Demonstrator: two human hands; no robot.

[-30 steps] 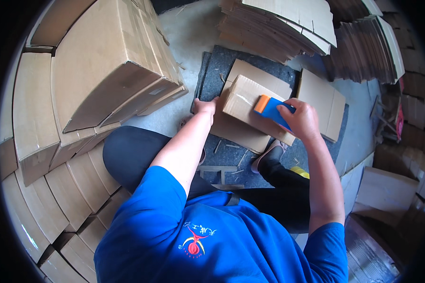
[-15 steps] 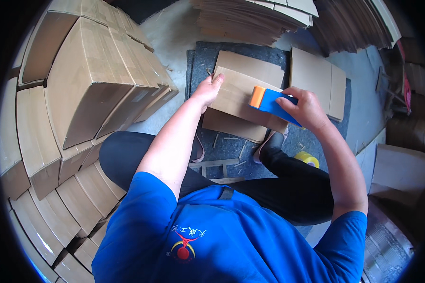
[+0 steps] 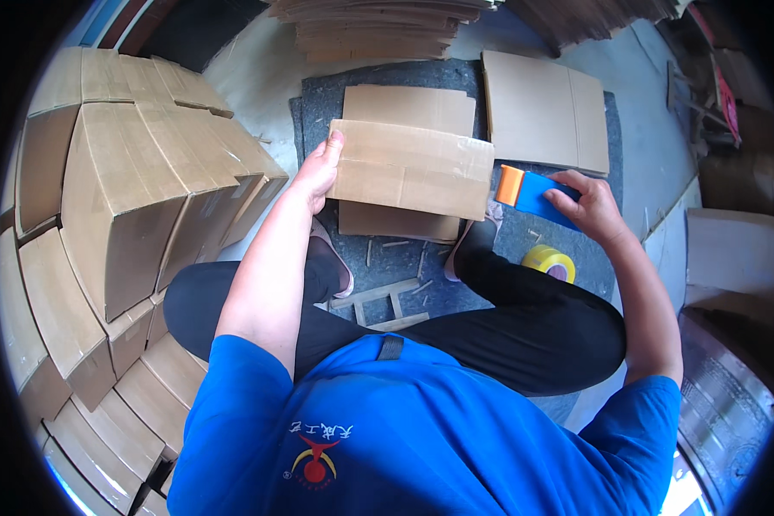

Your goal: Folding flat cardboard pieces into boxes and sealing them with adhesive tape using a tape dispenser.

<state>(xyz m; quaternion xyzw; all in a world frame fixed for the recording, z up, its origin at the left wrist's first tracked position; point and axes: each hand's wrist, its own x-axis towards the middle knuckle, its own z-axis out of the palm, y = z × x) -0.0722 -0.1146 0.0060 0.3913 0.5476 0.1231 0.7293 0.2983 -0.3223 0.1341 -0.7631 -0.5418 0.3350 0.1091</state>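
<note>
My left hand (image 3: 320, 170) grips the left end of a brown cardboard box (image 3: 413, 172), its thumb on the upper face. A strip of clear tape runs along the middle of that face. To the right of the box, my right hand (image 3: 586, 205) is closed around a blue tape dispenser (image 3: 542, 196) with an orange front end. A small space separates the dispenser from the box's right end. Flaps of cardboard (image 3: 408, 103) show beyond and below the box; whether they belong to it I cannot tell.
Flat cardboard sheets (image 3: 546, 112) lie on the dark mat (image 3: 387, 262) to the right. A roll of yellowish tape (image 3: 549, 261) sits by my right leg, a small wooden frame (image 3: 378, 303) between my feet. Stacked boxes (image 3: 138, 198) fill the left side; more flattened cardboard (image 3: 370, 30) is piled ahead.
My right hand has drawn the dispenser off the box toward the right. The box now lies more level, with its right end uncovered. The whole view has also shifted.
</note>
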